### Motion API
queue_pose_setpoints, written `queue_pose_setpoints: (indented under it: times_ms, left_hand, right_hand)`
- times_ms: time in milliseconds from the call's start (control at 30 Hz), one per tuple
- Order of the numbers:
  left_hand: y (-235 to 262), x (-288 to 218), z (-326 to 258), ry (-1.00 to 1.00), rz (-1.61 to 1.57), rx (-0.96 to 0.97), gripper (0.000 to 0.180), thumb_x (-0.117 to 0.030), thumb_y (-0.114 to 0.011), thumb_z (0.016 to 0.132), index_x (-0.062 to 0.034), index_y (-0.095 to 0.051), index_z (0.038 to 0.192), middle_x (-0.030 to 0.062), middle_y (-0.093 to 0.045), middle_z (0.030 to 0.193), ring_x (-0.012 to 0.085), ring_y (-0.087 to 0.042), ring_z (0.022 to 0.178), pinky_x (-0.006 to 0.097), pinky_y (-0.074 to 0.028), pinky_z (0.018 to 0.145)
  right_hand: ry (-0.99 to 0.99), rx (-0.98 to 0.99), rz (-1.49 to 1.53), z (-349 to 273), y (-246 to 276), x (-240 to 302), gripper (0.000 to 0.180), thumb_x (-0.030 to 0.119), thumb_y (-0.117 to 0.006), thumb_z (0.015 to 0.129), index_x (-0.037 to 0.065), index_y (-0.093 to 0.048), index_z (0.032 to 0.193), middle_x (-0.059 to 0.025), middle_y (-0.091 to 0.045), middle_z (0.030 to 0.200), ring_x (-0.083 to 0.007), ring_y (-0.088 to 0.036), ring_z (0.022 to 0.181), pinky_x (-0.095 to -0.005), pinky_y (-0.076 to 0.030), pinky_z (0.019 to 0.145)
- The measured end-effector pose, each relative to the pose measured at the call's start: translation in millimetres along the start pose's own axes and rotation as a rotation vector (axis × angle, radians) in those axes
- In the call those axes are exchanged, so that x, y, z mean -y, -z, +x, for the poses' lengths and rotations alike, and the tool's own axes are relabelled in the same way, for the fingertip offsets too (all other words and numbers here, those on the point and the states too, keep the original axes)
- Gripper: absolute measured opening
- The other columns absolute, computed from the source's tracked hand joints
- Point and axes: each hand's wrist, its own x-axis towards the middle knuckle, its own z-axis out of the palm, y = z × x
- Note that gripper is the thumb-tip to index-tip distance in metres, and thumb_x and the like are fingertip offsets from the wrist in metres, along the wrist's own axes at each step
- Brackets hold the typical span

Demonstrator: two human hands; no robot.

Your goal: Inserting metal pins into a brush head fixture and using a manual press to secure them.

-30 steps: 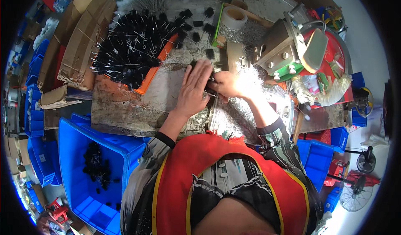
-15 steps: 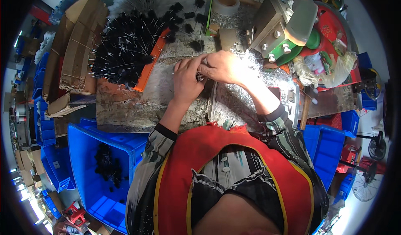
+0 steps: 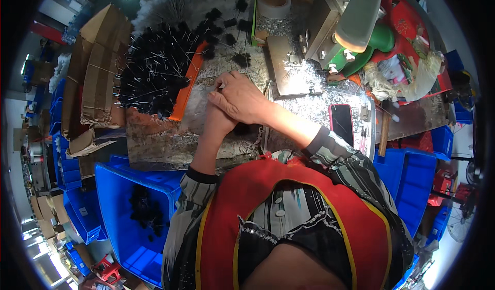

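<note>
Over the worn tabletop my right hand [image 3: 242, 99] lies across my left hand [image 3: 221, 118], closed over it with the fingers curled. My left hand is mostly covered; its visible part looks closed too. A small light glint shows between the fingers, but what they hold is hidden. Something dark sits under the wrists, too shadowed to name. Left of the hands is a big heap of black bristle brushes [image 3: 154, 68] with twisted wire stems, against an orange tray edge [image 3: 188, 91]. A few loose black brushes [image 3: 241, 60] lie just beyond the hands.
A metal block [image 3: 283, 73] and a machine with a grey cover [image 3: 358, 19] stand to the right, under bright light. Nearby lie a phone [image 3: 341, 122] and a wooden-handled tool [image 3: 384, 134]. A tape roll [image 3: 274, 5] sits behind. Cardboard [image 3: 103, 63] and a blue bin [image 3: 116, 197] stand left.
Both hands have moved left, away from the bright light and metal block. My right hand has turned over and now covers my left hand. The phone is now in full view.
</note>
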Motion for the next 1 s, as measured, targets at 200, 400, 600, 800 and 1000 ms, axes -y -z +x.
queue_pose_setpoints:
  times_ms: [200,400,600,800,1000]
  left_hand:
    - [12.7,-2.4,12.1,0.038,0.205,0.092,0.032,-0.025,-0.064,0.072,-0.0079,-0.060,0.099,0.0120,-0.063,0.091,0.0311,-0.060,0.083,0.038,-0.047,0.072]
    - [24.5,-38.6,18.8,0.081,-0.224,-0.171,0.014,-0.006,-0.062,0.074,-0.0028,-0.062,0.087,0.0073,-0.064,0.080,0.0180,-0.062,0.073,0.028,-0.048,0.065]
    - [-16.6,-52.8,40.6,0.632,-1.577,-0.292,0.010,-0.002,-0.059,0.079,-0.0053,-0.056,0.089,0.0100,-0.061,0.094,0.0203,-0.060,0.087,0.032,-0.049,0.078]
    - [-57.7,-31.0,48.3,0.645,-1.554,-0.084,0.012,-0.003,-0.059,0.080,-0.0061,-0.057,0.090,0.0082,-0.061,0.092,0.0193,-0.060,0.086,0.033,-0.050,0.077]
    - [-44.2,-58.1,50.2,0.580,-1.277,-0.043,0.018,0.003,-0.066,0.073,-0.0038,-0.060,0.089,0.0043,-0.060,0.084,0.0117,-0.058,0.073,0.023,-0.049,0.064]
  right_hand:
    - [-0.049,-0.232,0.107,6.8,-3.2,-4.2,0.041,0.032,-0.043,0.090,-0.005,-0.060,0.086,-0.0211,-0.051,0.103,-0.0348,-0.045,0.095,-0.0403,-0.037,0.085]
    - [0.039,-0.521,0.119,-15.8,43.9,31.2,0.024,0.014,-0.060,0.078,-0.008,-0.056,0.088,-0.0189,-0.047,0.110,-0.0351,-0.042,0.103,-0.0397,-0.038,0.087]
    - [-0.067,-0.339,-0.238,-52.1,70.7,36.3,0.037,0.019,-0.060,0.078,-0.017,-0.055,0.087,-0.0298,-0.041,0.119,-0.0411,-0.041,0.109,-0.0430,-0.035,0.094]
    - [-0.180,-0.126,-0.376,-81.6,70.1,4.4,0.042,0.024,-0.055,0.082,-0.017,-0.060,0.080,-0.0382,-0.038,0.121,-0.0466,-0.039,0.112,-0.0471,-0.028,0.100]
    - [-0.242,-0.149,-0.244,-88.7,67.2,-4.4,0.038,0.025,-0.059,0.080,-0.013,-0.062,0.076,-0.0343,-0.030,0.131,-0.0445,-0.035,0.119,-0.0453,-0.026,0.103]
